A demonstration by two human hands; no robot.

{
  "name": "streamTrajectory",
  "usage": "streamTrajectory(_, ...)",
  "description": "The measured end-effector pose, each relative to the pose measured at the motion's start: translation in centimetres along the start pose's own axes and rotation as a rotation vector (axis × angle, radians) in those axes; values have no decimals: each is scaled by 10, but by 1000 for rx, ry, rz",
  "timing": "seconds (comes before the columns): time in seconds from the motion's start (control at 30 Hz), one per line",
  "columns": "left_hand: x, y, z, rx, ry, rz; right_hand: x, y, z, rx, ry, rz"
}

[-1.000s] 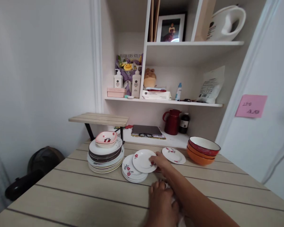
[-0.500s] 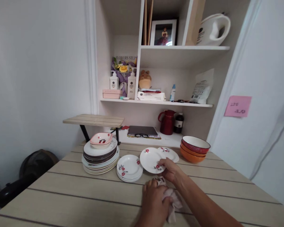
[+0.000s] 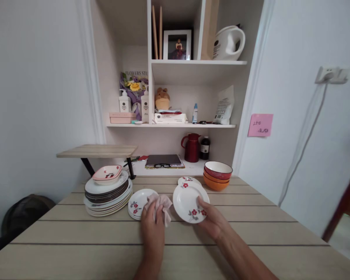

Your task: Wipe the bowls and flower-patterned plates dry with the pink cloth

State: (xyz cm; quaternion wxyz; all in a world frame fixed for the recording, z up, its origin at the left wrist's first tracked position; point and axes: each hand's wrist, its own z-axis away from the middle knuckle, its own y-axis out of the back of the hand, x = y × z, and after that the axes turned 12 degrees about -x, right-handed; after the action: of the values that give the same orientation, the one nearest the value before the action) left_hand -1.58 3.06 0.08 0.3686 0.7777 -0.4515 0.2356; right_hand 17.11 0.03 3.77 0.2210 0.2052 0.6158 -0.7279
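My right hand [image 3: 211, 221] grips a small white flowered plate [image 3: 189, 202] by its near right edge, fingers curled under and thumb on the rim, tilting it just above the slatted wooden table [image 3: 76, 233]. My left hand [image 3: 152, 225] is closed around a bunched pale pink cloth [image 3: 161, 204], held just beside the plate's left rim; the cloth covers my fingertips, so their grip cannot be seen. The cloth also hides part of a short stack of matching flowered plates [image 3: 137, 203] behind it. Another flowered plate [image 3: 189, 181] lies farther back, half hidden by the one I hold. To the left, a tall stack of larger plates [image 3: 107, 196] carries a pink square dish [image 3: 107, 173] whose red-and-black motif is too small to make out. Stacked red and orange bowls [image 3: 217, 175] sit at the table's far edge. On the shelf, a bouquet wrapper [image 3: 134, 79] reads "FLOWERS STU", the rest cut off by the divider. The scrawl on the pink sticky note [image 3: 260, 125] is unreadable, as are the labels on the two pump bottles [image 3: 124, 102]. Both forearms leave the picture at the bottom.
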Motion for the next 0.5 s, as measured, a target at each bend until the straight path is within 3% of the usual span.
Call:
streamTrajectory(0.1, 11, 4, 3, 82, -175, -96, 17, -9, 12, -139, -106, -44)
streamTrajectory(0.17, 19, 3, 7, 66, -253, -183, 28, -14, 18, -221, -198, -59)
streamTrajectory(0.27, 27, 0, 12, -53, -284, -327, 36, -18, 24, -282, -263, -81)
streamTrajectory(0.4, 31, -2, 16, -219, -243, -478, 35, -21, 26, -265, -275, -94)
streamTrajectory(0.5, 31, -6, 18, -379, -321, -507, 31, -20, 24, -249, -253, -66)
